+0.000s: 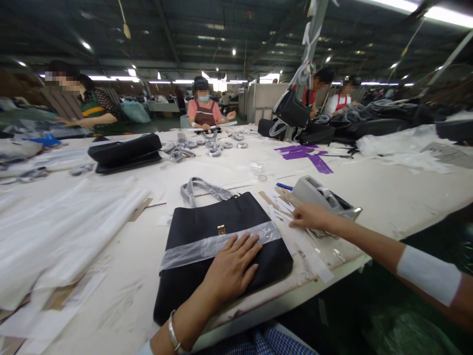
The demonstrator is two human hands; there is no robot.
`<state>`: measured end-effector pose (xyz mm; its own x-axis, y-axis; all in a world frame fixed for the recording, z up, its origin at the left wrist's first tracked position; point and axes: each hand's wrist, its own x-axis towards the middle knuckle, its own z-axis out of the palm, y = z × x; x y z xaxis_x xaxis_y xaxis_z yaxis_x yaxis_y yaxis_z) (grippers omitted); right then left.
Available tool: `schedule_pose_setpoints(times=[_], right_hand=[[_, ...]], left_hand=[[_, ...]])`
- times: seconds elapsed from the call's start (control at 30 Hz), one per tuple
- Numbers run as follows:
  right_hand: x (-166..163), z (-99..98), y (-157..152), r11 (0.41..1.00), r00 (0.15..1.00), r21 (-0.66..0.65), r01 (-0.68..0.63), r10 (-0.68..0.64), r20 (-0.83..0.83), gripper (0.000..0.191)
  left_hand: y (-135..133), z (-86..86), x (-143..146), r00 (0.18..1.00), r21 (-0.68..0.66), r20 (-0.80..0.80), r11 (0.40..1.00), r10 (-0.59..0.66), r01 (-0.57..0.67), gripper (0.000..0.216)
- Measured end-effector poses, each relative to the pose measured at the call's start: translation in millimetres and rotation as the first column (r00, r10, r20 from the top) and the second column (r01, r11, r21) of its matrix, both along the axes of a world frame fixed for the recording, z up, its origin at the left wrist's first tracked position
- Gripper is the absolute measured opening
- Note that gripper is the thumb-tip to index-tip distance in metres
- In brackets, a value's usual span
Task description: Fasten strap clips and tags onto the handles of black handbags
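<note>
A black handbag (192,281) lies on its back on the white table, with a gold clasp (221,230) at its front and handles (205,186) wrapped in grey film. Across its middle runs a band of translucent wrap (185,257). My left hand (233,266) rests flat on the bag and the wrap's lower edge, fingers stretched out. To the right of the bag, my right hand (310,217) is closed over a pile of paper strips (278,206), beside a grey tape dispenser (314,190). What its curled fingers pinch is hidden.
White sheets (66,231) cover the table's left side. Behind lie another black bag (125,150), grey-wrapped handles (212,147), purple tape (305,154) and a blue pen (284,186). A masked co-worker (204,108) sits opposite. The table's front edge (332,273) runs close to me.
</note>
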<state>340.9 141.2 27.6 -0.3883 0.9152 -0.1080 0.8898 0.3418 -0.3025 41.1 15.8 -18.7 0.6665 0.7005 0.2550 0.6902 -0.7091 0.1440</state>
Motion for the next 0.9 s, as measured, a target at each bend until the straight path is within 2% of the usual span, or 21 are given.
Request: schedule_pose_setpoints(times=[0.07, 0.13, 0.2, 0.3, 0.4, 0.53, 0.6, 0.67, 0.73, 0.83, 0.9], right_hand=[[4, -4.8, -14, 0.993, 0.986, 0.086, 0.077, -0.063, -0.152, 0.030], [-6, -10.3, -38, 0.995, 0.928, 0.038, 0.096, -0.076, -0.365, 0.034], [-25, -18.9, -64, 0.998, 0.875, -0.003, 0.067, -0.061, -0.479, 0.044], [-46, -34.8, -91, 0.993, 0.893, 0.079, 0.085, -0.041, -0.448, 0.058], [-41, -43.2, -90, 0.994, 0.920, 0.087, 0.060, -0.021, -0.392, 0.067], [-26, -28.3, -60, 0.999, 0.964, -0.037, -0.007, -0.003, -0.267, 0.067], [-36, -10.5, -42, 0.998, 0.973, 0.044, -0.036, 0.045, -0.225, 0.057], [-64, 11.7, -28, 0.980, 0.953, 0.171, -0.105, 0.148, -0.264, 0.045], [-108, 34.2, -18, 0.950, 0.889, 0.247, -0.193, 0.276, -0.365, 0.040], [-181, 53.8, -4, 0.922, 0.713, 0.210, -0.324, 0.384, -0.587, 0.037], [-223, 48.5, 10, 0.912, 0.553, 0.126, -0.392, 0.342, -0.760, 0.038]], left_hand=[[0, 0.3, 0, 1.000, 0.003, -0.001, 1.000, -0.003, 0.003, 0.051], [0, 0.9, 1, 1.000, -0.003, -0.012, 1.000, 0.000, 0.000, 0.051], [0, 2.1, 1, 1.000, -0.009, -0.025, 1.000, 0.005, -0.005, 0.052], [-1, 4.7, 2, 1.000, -0.022, -0.023, 1.000, 0.012, -0.012, 0.051], [-3, 8.3, 2, 1.000, -0.055, -0.012, 0.998, 0.019, -0.020, 0.051], [-7, 15.3, 1, 0.999, -0.081, -0.003, 0.996, 0.035, -0.035, 0.051], [-9, 19.0, 1, 0.999, -0.071, -0.004, 0.997, 0.040, -0.040, 0.050], [-11, 21.8, 0, 0.999, -0.052, -0.015, 0.998, 0.040, -0.041, 0.050], [-13, 23.2, 1, 0.999, -0.029, -0.035, 0.999, 0.040, -0.041, 0.050], [-13, 23.3, 2, 0.996, -0.009, -0.070, 0.998, 0.056, -0.057, 0.050], [-11, 24.4, 3, 0.995, -0.025, -0.077, 0.998, 0.063, -0.065, 0.049]])
